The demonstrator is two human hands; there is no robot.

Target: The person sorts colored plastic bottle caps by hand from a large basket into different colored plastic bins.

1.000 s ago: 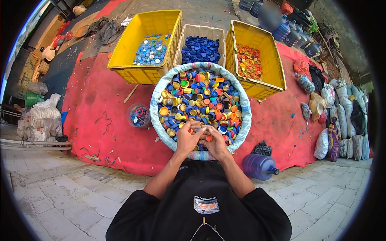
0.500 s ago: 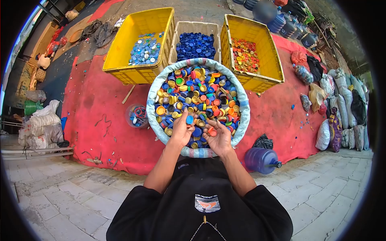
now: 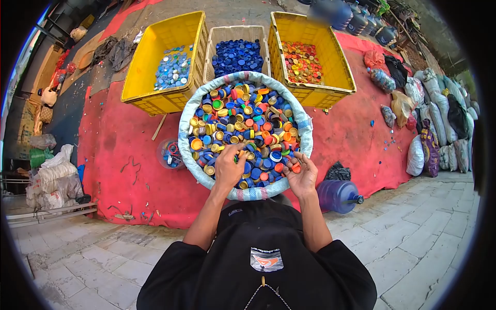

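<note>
A round sack-lined basket (image 3: 184, 126) in front of me is heaped with mixed bottle caps (image 3: 227, 116) in blue, gold, red, orange and green. My left hand (image 3: 229, 166) is at the near left part of the heap, its fingers bent together over the caps; what they pinch, if anything, is hidden. At the near right rim, my right hand (image 3: 304, 177) is turned palm up. Its curled fingers hold an orange-red bottle cap (image 3: 296, 168).
Behind the basket stand a yellow crate of light blue caps (image 3: 144, 62), a white crate of dark blue caps (image 3: 210, 51) and a yellow crate of red and orange caps (image 3: 330, 59). A clear tub (image 3: 170, 154) is left, a water jug (image 3: 338, 196) right, sacks (image 3: 416, 157) farther right.
My left hand has moved slightly left, and the light blue cap it held no longer shows in its fingers. The right hand has shifted right, still with the orange-red cap. The view has shifted a little.
</note>
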